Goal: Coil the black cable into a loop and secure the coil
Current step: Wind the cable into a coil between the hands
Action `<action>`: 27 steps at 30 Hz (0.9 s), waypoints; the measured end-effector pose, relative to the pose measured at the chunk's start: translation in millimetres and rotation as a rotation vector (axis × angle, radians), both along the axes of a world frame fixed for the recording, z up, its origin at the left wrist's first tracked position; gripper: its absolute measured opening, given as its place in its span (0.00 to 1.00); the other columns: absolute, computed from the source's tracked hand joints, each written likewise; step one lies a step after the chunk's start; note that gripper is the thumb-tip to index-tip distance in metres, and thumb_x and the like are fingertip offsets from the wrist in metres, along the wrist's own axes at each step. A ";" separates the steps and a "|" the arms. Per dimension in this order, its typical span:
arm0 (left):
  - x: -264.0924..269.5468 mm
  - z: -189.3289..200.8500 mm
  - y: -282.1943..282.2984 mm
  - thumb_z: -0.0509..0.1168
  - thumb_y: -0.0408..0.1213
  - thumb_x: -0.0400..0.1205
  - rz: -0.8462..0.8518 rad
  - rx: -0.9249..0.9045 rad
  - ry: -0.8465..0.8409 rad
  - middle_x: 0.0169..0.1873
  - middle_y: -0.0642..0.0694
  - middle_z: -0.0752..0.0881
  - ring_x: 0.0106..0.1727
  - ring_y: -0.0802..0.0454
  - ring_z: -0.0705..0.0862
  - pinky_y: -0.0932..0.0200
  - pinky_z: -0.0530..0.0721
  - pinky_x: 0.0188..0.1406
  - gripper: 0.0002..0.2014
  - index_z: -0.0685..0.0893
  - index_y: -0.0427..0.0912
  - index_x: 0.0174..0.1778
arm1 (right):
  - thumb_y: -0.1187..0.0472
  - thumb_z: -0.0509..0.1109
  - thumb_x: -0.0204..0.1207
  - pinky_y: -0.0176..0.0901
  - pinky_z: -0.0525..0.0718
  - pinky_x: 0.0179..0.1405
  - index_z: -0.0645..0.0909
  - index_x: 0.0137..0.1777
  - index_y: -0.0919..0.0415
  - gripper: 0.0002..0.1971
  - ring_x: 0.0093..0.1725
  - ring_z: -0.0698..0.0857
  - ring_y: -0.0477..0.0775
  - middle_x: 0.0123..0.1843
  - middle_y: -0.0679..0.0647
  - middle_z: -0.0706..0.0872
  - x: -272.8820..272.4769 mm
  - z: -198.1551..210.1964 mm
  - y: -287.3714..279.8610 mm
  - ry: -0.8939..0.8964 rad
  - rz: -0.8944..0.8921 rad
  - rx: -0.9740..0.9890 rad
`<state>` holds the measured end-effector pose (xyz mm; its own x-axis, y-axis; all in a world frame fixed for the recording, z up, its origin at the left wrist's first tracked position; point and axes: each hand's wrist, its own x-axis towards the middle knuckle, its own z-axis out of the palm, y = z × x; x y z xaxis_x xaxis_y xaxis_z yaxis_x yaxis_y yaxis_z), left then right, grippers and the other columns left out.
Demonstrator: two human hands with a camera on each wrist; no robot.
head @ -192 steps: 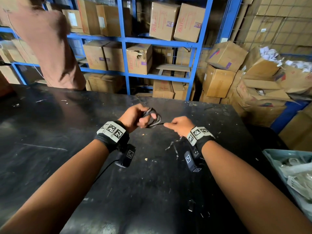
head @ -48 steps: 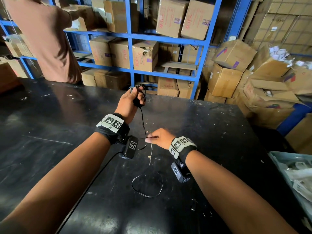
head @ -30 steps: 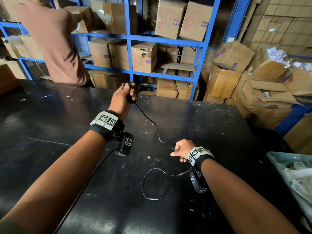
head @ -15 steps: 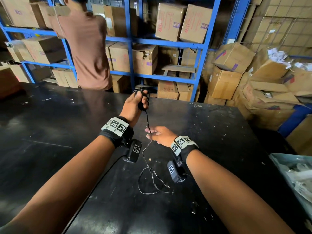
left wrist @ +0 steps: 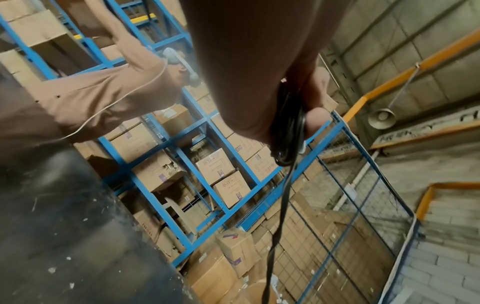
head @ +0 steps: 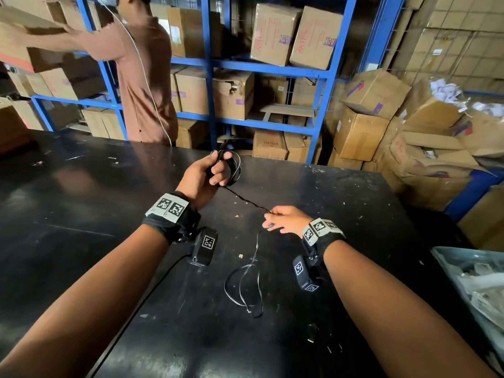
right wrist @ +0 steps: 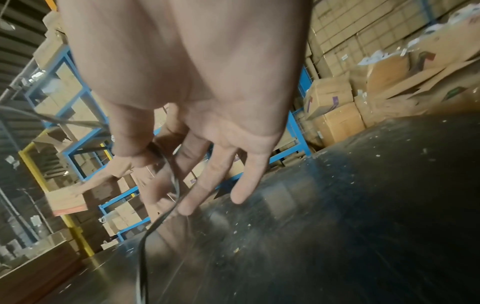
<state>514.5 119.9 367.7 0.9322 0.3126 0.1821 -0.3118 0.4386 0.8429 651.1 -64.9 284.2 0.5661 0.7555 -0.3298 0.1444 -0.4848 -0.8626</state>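
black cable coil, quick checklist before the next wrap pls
1. Coil held firm: ok. The left hand grips the wound loops of the black cable.
2. Feed pinched: ok. The right hand pinches the cable between thumb and finger.
3. Span between the hands taut: ok, it runs straight.
4. Slack free to feed: cannot tell. The loose tail crosses over itself on the table.
5. Coil secured: not ok, no tie visible.
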 end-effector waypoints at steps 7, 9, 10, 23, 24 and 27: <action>-5.1 -14.1 -6.6 0.51 0.40 0.75 -0.164 0.159 0.127 0.13 0.54 0.68 0.12 0.58 0.61 0.64 0.67 0.18 0.17 0.84 0.37 0.38 | 0.53 0.73 0.73 0.45 0.81 0.36 0.77 0.25 0.61 0.18 0.22 0.74 0.53 0.14 0.50 0.71 22.3 24.0 -9.3 0.022 -0.263 0.117; -1.4 -25.0 -11.8 0.49 0.39 0.75 -0.247 0.289 0.188 0.13 0.52 0.69 0.12 0.56 0.61 0.63 0.68 0.19 0.18 0.83 0.34 0.39 | 0.59 0.72 0.73 0.46 0.84 0.35 0.75 0.27 0.60 0.15 0.17 0.70 0.50 0.12 0.48 0.67 25.1 41.8 -5.4 0.059 -0.326 0.202; 1.5 -30.9 -14.2 0.48 0.39 0.76 -0.284 0.362 0.219 0.14 0.51 0.70 0.13 0.55 0.62 0.63 0.68 0.20 0.18 0.81 0.33 0.42 | 0.63 0.70 0.74 0.45 0.85 0.32 0.73 0.28 0.59 0.14 0.15 0.68 0.49 0.12 0.48 0.66 24.9 51.2 -1.5 0.070 -0.341 0.238; 35.0 -59.3 -6.7 0.46 0.36 0.85 0.342 0.420 0.350 0.20 0.50 0.81 0.20 0.56 0.74 0.60 0.70 0.24 0.18 0.77 0.42 0.35 | 0.74 0.64 0.77 0.43 0.85 0.21 0.80 0.51 0.71 0.06 0.21 0.79 0.52 0.32 0.62 0.81 -45.3 94.9 30.9 0.064 0.009 0.307; 36.5 -59.1 -3.1 0.46 0.36 0.85 0.372 0.345 0.341 0.21 0.49 0.82 0.20 0.54 0.74 0.59 0.70 0.25 0.18 0.78 0.42 0.37 | 0.73 0.64 0.77 0.44 0.85 0.21 0.78 0.51 0.69 0.04 0.20 0.80 0.52 0.32 0.62 0.80 -50.6 89.9 32.2 0.067 0.013 0.299; 39.5 -55.5 0.4 0.44 0.39 0.86 0.376 0.110 0.289 0.28 0.47 0.83 0.23 0.54 0.76 0.61 0.73 0.26 0.18 0.78 0.40 0.46 | 0.67 0.64 0.80 0.44 0.86 0.23 0.74 0.49 0.66 0.01 0.25 0.84 0.55 0.32 0.62 0.81 -61.8 72.9 35.1 0.094 0.058 0.278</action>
<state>554.0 120.2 312.2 0.7755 0.6311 -0.0166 -0.1780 0.2438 0.9533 589.3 -29.9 357.1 0.4959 0.8544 -0.1551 0.0780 -0.2218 -0.9720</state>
